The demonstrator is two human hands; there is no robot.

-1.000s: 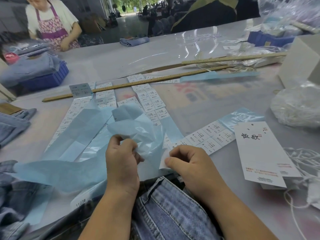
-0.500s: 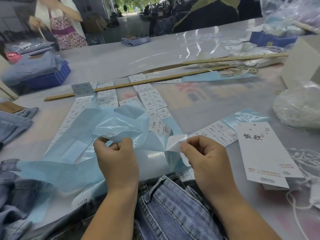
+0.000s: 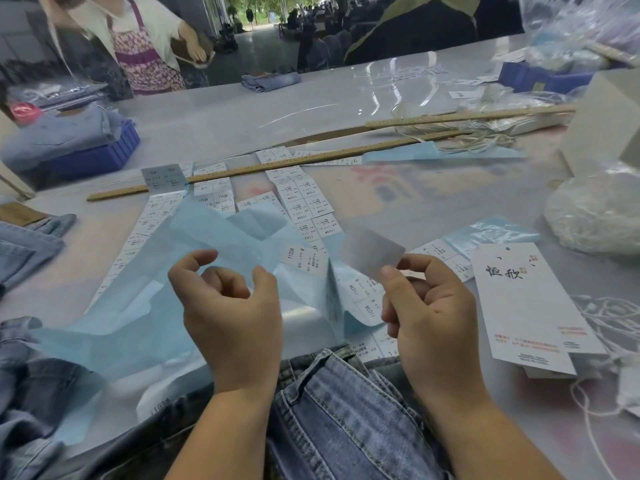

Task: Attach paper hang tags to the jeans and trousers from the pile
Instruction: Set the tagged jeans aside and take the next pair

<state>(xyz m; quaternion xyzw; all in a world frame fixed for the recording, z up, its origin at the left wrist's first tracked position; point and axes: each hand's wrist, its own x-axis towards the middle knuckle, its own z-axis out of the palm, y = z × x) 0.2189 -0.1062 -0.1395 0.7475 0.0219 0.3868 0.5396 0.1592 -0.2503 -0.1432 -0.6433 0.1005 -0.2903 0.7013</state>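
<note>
Right hand [image 3: 429, 306] pinches sticker [image 3: 372, 256] above fingers; left hand [image 3: 228, 306] loosely curled, holding nothing

The right hand [image 3: 429, 317] pinches a small blank sticker [image 3: 372, 252] between thumb and forefinger, lifted clear of the pale blue backing sheet [image 3: 145, 306]. The left hand [image 3: 232, 306] hovers over that sheet, fingers loosely curled and holding nothing. Rows of printed size labels [image 3: 308, 206] lie beyond, a stack of white hang tags [image 3: 519, 306] sits to the right, and jeans [image 3: 346, 420] lie at the table's [image 3: 242, 112] near edge
</note>
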